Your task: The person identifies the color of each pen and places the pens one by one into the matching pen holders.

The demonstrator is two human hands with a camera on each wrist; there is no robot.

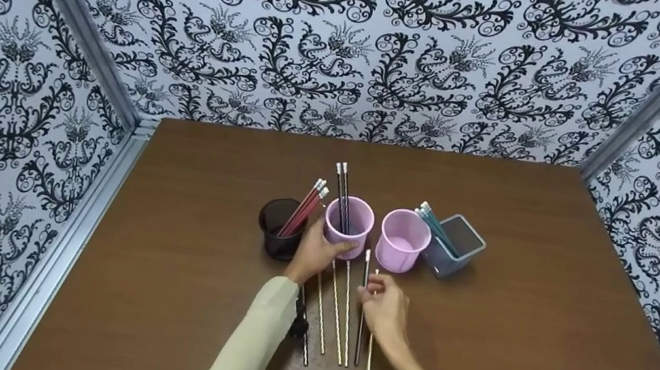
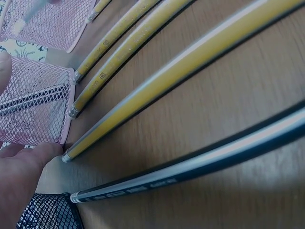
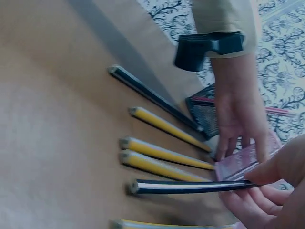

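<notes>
Left hand (image 1: 314,250) grips pink cup (image 1: 360,233), two black pencils (image 1: 346,198) inside, right hand (image 1: 385,306) pinches another black pencil (image 1: 360,335) at cup's five o'clock, three yellow pencils (image 1: 337,313) at six o'clock.

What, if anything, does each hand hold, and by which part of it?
The right hand pinches a black pencil below its white end; the left hand holds a pink cup by its side.

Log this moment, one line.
left hand: holds pink cup containing black pencils; right hand: pinches black pencil; yellow pencils: on table
</notes>
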